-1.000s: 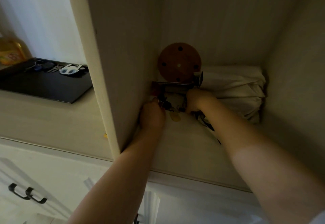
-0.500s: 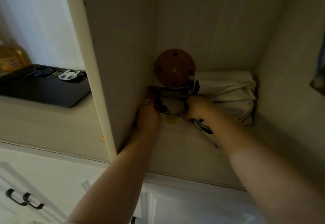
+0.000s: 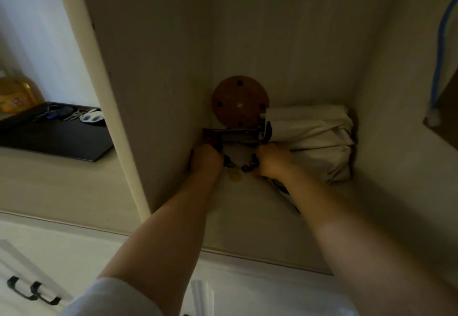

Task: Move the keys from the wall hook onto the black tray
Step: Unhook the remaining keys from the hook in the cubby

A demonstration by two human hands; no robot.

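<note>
Both hands, left hand (image 3: 207, 159) and right hand (image 3: 271, 159), grip a key bunch (image 3: 239, 167) at centre frame under the hook rail (image 3: 233, 131); the black tray (image 3: 53, 139) sits at left.

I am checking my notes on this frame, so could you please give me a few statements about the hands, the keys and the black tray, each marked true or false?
1. Both hands, left hand and right hand, are inside the pale wooden alcove, on a dark bunch of keys. True.
2. The flat black tray is empty. False: a set of keys with a blue fob already lies at its far edge.
3. A round brown wooden disc sits on the alcove's back wall above the hands. True.
4. The folded white cloth bundle lies on the tray. False: it lies inside the alcove, beside the right hand.
</note>
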